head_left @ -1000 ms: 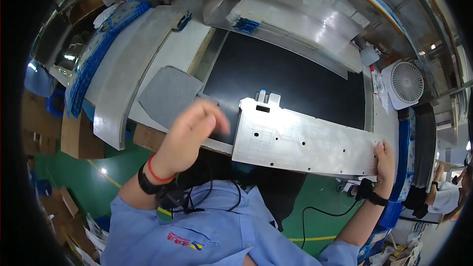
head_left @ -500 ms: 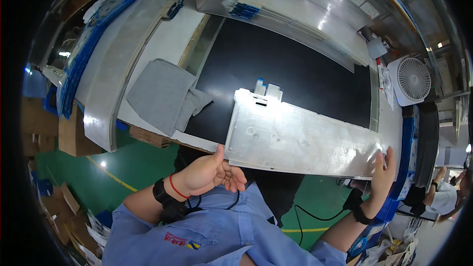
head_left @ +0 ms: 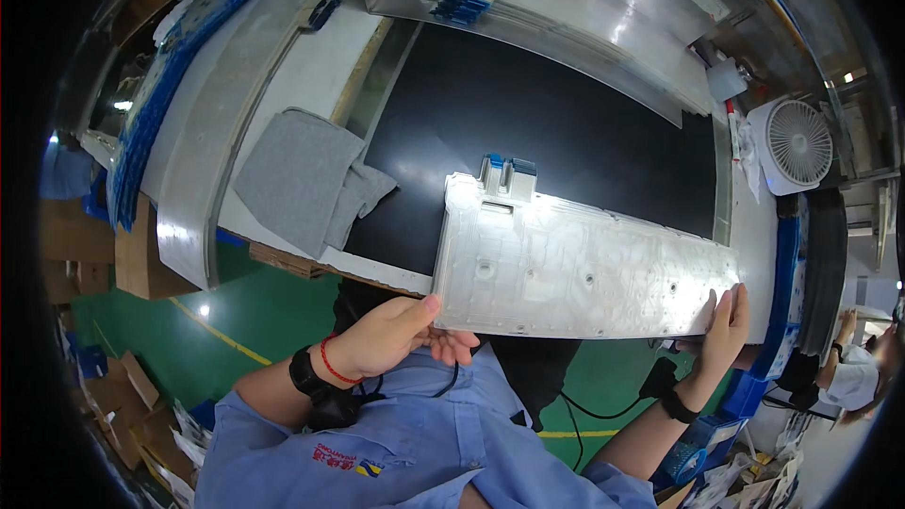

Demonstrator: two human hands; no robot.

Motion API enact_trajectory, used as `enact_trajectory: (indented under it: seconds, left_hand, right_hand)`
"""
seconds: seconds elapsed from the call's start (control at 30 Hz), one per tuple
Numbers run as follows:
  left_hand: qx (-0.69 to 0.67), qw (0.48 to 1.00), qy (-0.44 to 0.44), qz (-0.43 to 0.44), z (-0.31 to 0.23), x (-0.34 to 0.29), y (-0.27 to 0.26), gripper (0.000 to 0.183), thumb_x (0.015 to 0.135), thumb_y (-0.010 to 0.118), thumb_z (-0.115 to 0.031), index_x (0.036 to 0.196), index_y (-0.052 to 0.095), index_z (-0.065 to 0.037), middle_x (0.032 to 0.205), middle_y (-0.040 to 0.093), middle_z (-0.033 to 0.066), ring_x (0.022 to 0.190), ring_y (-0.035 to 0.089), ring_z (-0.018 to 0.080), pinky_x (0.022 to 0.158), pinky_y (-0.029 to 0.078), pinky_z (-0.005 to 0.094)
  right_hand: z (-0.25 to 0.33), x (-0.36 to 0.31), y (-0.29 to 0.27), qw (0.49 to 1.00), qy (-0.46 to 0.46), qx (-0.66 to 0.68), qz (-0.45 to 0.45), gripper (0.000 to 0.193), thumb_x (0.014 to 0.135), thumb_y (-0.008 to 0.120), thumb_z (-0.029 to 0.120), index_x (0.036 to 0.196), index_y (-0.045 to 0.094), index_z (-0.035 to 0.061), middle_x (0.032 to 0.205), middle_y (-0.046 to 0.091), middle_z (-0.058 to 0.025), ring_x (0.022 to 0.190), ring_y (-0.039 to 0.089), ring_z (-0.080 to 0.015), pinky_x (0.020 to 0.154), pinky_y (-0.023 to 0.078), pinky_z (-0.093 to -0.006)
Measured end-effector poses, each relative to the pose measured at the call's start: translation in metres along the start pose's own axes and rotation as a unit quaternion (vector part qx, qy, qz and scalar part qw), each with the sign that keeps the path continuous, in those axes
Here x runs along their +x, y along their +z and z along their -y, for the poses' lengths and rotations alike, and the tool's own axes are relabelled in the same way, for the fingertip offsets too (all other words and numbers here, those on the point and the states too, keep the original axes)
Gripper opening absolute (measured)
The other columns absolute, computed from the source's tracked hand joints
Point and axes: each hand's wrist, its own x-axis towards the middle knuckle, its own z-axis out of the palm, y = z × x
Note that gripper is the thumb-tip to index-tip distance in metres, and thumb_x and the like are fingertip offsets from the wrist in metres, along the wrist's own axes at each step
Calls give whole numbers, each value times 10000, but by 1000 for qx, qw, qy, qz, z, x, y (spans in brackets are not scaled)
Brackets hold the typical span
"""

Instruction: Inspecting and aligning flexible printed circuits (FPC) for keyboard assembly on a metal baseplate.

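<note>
A long, flat silver metal plate (head_left: 575, 269) lies tilted toward me over the front edge of the bench. Two short connectors with blue caps (head_left: 509, 172) stick up from its far left edge. My left hand (head_left: 403, 332) is closed on the near left corner, thumb on the face and fingers below the edge. At the right end, my right hand (head_left: 724, 328) grips the plate, its thumb on the face and part of the fingers hidden.
The plate overlaps a black mat (head_left: 556, 113). A grey cloth (head_left: 302, 179) lies left of it. More metal plates (head_left: 231, 104) are stacked at the left, others (head_left: 566, 38) on a shelf behind. A white fan (head_left: 797, 143) stands at right; another person (head_left: 853, 368) is beyond.
The plate's face has tipped, so its reflections and surface marks look different. My left hand has closed from open fingers onto the corner, and my right hand has shifted slightly lower.
</note>
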Motion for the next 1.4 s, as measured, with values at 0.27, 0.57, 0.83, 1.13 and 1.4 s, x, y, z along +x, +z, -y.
enact_trajectory:
  seconds: [0.27, 0.57, 0.83, 1.13, 1.4]
  left_hand:
    - [61, 998, -6, -32, -8, -4, 5, 527, 1017, 314, -369, 1009, 628, 55, 857, 662, 131, 793, 634, 169, 744, 477, 277]
    - [86, 994, -24, -58, -8, -4, 9, 276, 960, 526, -206, 957, 650, 40, 848, 678, 80, 722, 616, 76, 670, 481, 206]
    - [88, 995, 20, -47, -5, -1, 12, 270, 965, 508, -196, 1008, 655, 26, 855, 685, 72, 725, 606, 72, 675, 475, 205]
    - [88, 996, -3, -19, -7, -3, 3, 311, 983, 456, -186, 978, 657, 51, 859, 690, 76, 764, 628, 102, 716, 499, 235]
    - [126, 991, 37, -30, -1, 1, -1, 271, 954, 526, -173, 929, 666, 58, 822, 687, 68, 720, 614, 86, 679, 491, 228]
  right_hand:
    - [54, -59, 13, 964, -150, 170, -138, 327, 938, 530, 172, 1187, 523, -39, 1008, 603, -135, 693, 528, -153, 599, 413, -274]
    - [107, -142, 61, 771, -104, 332, 534, 151, 845, 630, 141, 850, 654, -8, 690, 629, -91, 585, 563, -167, 531, 422, -282]
    - [91, -173, 93, 695, 132, 464, 532, 356, 881, 624, 329, 954, 613, -19, 842, 641, -86, 691, 582, -148, 648, 455, -254]
    - [114, -178, 93, 737, 212, 476, 430, 551, 905, 573, 394, 1198, 435, -52, 856, 621, -163, 630, 602, -204, 532, 470, -310]
    - [114, -178, 98, 721, 209, 510, 420, 409, 928, 547, 253, 1205, 436, -27, 948, 609, -160, 701, 606, -207, 590, 497, -312]
